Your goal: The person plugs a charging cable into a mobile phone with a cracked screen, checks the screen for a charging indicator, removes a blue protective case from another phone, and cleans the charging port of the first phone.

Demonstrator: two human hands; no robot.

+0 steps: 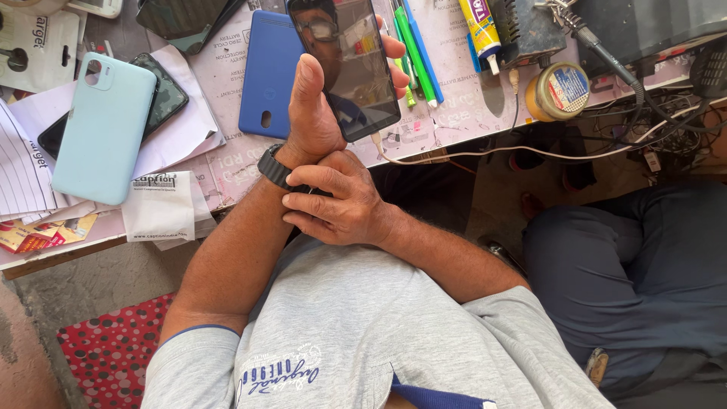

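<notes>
My left hand [309,115] is raised over the workbench edge and holds a black smartphone [352,68] upright, thumb along its left side, fingers behind it. The dark screen only shows reflections. A black wristwatch [274,167] sits on my left wrist. My right hand [342,206] comes in from the right and wraps around that wrist, its fingers curled on the watch strap. Both forearms cross above my grey shirt.
On the bench lie a blue phone case [269,76], a mint phone case [102,129] over a dark phone [165,92], papers, green and blue pens [415,53], a glue tube [480,29], a round tin [558,91] and tangled cables [666,121]. A dark blue trouser leg [628,265] is at right.
</notes>
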